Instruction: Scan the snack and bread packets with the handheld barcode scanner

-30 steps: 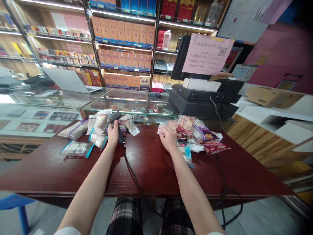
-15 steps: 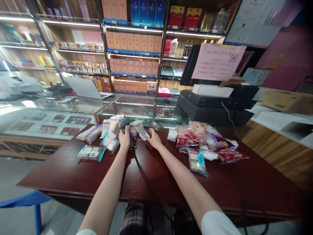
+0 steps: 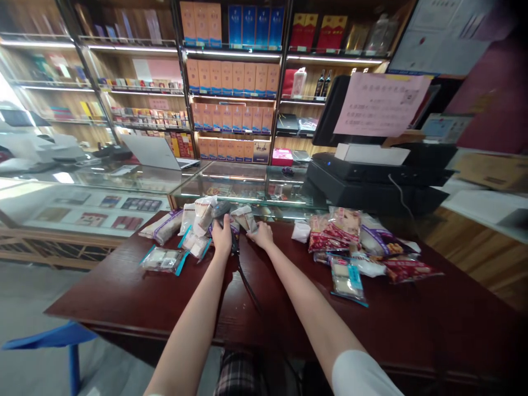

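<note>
My left hand (image 3: 223,237) is wrapped round a dark handheld barcode scanner (image 3: 221,209), whose black cable (image 3: 247,286) trails toward me over the table. With its fingers closed, my right hand (image 3: 261,235) grips the lower end of a white packet with printed marks (image 3: 244,218). Left of the scanner lie more white packets (image 3: 204,214), a purple-and-clear bag (image 3: 161,225) and two clear packs with blue edges (image 3: 163,259). A purple package beneath the scanner is mostly hidden by my left hand.
On the right lies a pile of red snack bags (image 3: 334,231) with a blue-labelled pack (image 3: 347,279) and a small white packet (image 3: 301,231). Behind stand a dark monitor base (image 3: 371,181) and a glass display counter (image 3: 231,170). A blue chair (image 3: 53,336) is at the left.
My right hand has closed on the white packet's lower end; before, its fingers were just reaching it. The left hand still holds the scanner. The whole view has shifted slightly.
</note>
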The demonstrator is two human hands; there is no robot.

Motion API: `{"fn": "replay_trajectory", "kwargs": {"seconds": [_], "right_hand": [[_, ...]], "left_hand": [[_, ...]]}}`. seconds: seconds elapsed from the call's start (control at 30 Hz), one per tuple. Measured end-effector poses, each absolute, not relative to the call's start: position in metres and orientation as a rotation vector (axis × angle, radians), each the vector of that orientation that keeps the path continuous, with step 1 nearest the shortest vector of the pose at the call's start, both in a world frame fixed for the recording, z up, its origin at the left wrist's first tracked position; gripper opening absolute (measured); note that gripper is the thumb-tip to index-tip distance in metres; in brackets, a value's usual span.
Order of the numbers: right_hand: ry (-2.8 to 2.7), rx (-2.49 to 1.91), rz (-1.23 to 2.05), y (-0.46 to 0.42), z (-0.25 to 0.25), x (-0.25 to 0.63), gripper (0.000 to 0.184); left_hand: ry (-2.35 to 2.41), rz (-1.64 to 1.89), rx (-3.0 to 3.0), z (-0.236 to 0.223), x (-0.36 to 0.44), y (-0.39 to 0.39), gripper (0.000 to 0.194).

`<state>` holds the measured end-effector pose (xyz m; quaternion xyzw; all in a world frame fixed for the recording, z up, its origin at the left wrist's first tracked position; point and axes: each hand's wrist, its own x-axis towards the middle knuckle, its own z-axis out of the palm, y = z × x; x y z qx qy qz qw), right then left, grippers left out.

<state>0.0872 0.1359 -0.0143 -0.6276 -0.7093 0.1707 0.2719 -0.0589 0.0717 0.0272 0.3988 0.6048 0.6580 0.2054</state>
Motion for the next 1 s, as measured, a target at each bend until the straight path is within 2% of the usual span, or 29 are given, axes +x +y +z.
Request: {"fn": "replay_trajectory", "kwargs": {"seconds": [0.27, 0.47, 0.7, 1.0], "right_hand": [[-1.699, -1.506, 0.525, 0.127, 0.002, 0.131, 0.049], [-1.645, -1.317, 0.348, 0.106, 0.029, 0.195, 0.049], [-1.544, -1.198, 0.303, 0.085, 0.011, 0.245, 0.053], [-1.771, -1.116, 0.307, 0.08, 0.0, 0.246, 0.059]], "left_hand": [[1.683, 1.867, 1.18, 0.028, -0.054, 0.068, 0.042], [1.438, 1.801, 1.194, 0.031, -0.038, 0.064, 0.051], [0.866, 1.281, 1.18, 0.032, -0.016, 0.047, 0.068], [0.823, 1.093, 1.241, 0.029, -0.003, 0.038, 0.071]]}}
